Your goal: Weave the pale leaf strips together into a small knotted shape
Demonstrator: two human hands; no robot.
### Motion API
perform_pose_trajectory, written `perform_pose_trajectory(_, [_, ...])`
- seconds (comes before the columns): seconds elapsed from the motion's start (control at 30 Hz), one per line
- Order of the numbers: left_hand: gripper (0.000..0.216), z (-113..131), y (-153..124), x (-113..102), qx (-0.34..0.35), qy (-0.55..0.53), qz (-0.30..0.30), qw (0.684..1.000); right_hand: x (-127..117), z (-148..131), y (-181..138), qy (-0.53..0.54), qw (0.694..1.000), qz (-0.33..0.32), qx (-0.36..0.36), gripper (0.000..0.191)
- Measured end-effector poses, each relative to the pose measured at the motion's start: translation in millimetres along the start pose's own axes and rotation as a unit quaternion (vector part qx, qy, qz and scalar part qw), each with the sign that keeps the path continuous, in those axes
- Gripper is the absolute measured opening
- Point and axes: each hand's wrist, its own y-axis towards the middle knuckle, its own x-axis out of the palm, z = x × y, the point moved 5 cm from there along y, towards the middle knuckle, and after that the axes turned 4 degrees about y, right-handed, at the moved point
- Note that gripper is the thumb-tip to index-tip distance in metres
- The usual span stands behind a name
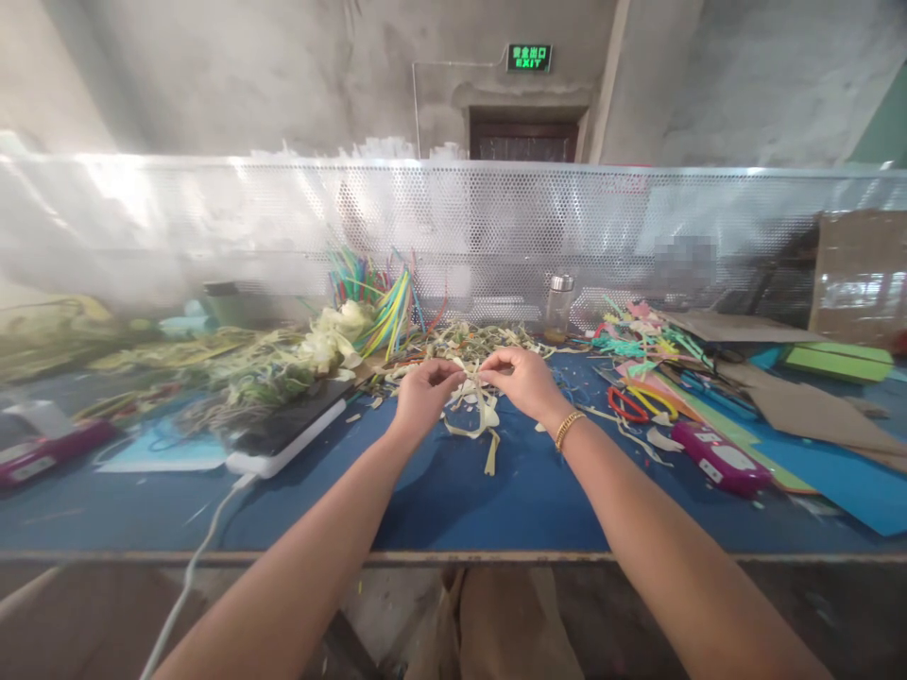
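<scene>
So over the blue table, left hand and right hand are close together, both pinching a pale strip that dangles between them. Mid-shaping, maybe, kinda blurry; next bit probably needs steady pinching.

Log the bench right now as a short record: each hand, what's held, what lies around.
Left hand: fingertips pinching pale strips
Right hand: pinching the same strips, facing the left; bracelet on wrist
Strips: looped, ends hanging below the fingers
Surface: blue tabletop
Left side: white cable
Right side: purple device, coloured sheets
Behind: lidded bottle, multicoloured stems
</scene>
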Motion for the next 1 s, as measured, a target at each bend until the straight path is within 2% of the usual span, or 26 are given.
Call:
perform_pose_trajectory(0.13, [0.028,-2,-1,5,-0.038,-0.077,-0.025,0.996,6,2,-1,0.038,0.999,-0.009,0.028,0.014])
perform_pose_trajectory(0.4, [0.030,2,-7,13,-0.089,-0.195,-0.084,0.973,5,0,-2,0.046,0.998,-0.003,0.032,0.015])
perform_pose_trajectory(0.77, [0.025,5,-7,15,-0.083,-0.204,-0.093,0.971,8,-7,-4,0.040,0.999,-0.006,0.010,0.013])
perform_pose_trajectory(1.0, [0.025,4,-9,15,-0.102,-0.200,-0.097,0.970,7,-11,-4,-0.007,1.000,-0.003,-0.006,0.012])
